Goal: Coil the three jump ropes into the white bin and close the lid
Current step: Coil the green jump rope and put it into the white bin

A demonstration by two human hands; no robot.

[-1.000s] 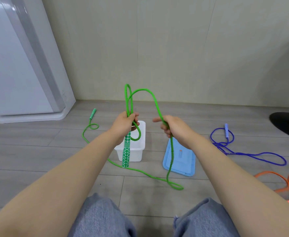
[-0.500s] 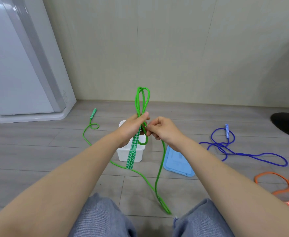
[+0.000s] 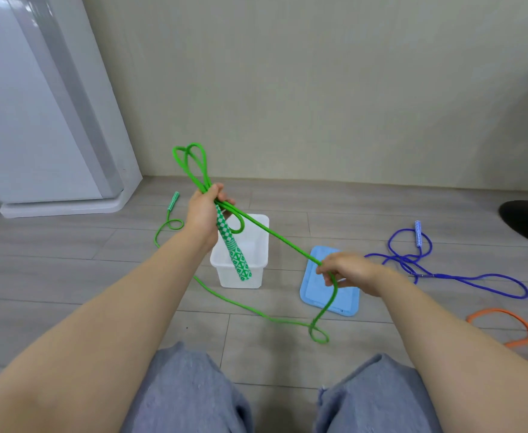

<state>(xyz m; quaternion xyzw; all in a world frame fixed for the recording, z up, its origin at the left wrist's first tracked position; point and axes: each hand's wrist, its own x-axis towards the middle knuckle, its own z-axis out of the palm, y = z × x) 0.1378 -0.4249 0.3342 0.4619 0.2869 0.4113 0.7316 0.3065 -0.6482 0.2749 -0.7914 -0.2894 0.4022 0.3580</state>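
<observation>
Head view, single cam:

- L hand (image 3: 204,214): fist wrapped round gathered loops of green rope (image 3: 275,237) plus one patterned green handle (image 3: 233,245), which hangs down over the white bin (image 3: 264,242). Loops stick up above the fist; prob. held there so each new turn stacks in one place, right above the drop point.
- R hand (image 3: 347,270): pinches the same rope further along, low and to the right, over the blue lid (image 3: 329,290). Strand runs taut btw hands; looks like it's measuring out the next loop.
- Slack: rest of green rope trails on floor, small curl near the knees, runs back left to 2nd green handle (image 3: 173,201) lying by the white appliance (image 3: 37,104).
- Bin: open, on floor, looks empty. Lid off, flat just right of bin, not touching as far as can tell.
- Blue rope (image 3: 444,275): loose on floor, right of lid, untouched.
- Orange rope (image 3: 503,317): far right edge, partly cut off.

Count: ropes 3 (1 in hand, 2 waiting); bins 1; lids 1; green handles seen 2; blue handles seen 1

Est. progress: early, 1st rope part-coiled
</observation>
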